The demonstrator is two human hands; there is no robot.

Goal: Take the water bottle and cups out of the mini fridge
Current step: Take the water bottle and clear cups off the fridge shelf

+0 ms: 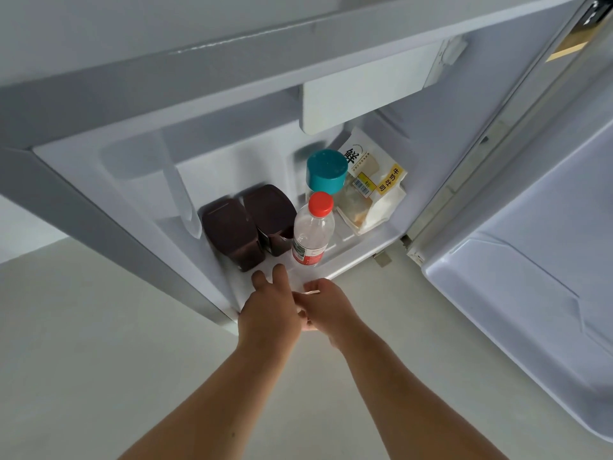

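Note:
The mini fridge point(132, 180) stands open on the floor. On its bottom shelf, a clear water bottle point(311, 232) with a red cap stands upright near the front. Two dark brown cups point(229, 232) point(270, 214) stand side by side to its left. Both hands hover at the shelf's front edge, close together. My left hand point(268, 310) has its fingers spread, just below the front cup and the bottle, touching neither. Just below the bottle, my right hand point(326, 307) has its fingers loosely curled and holds nothing.
Behind the bottle stands a container with a teal lid point(326, 171). A white bread bag point(371, 190) leans in the back right corner. The open fridge door point(530, 244) swings out on the right. A light floor point(83, 327) lies below.

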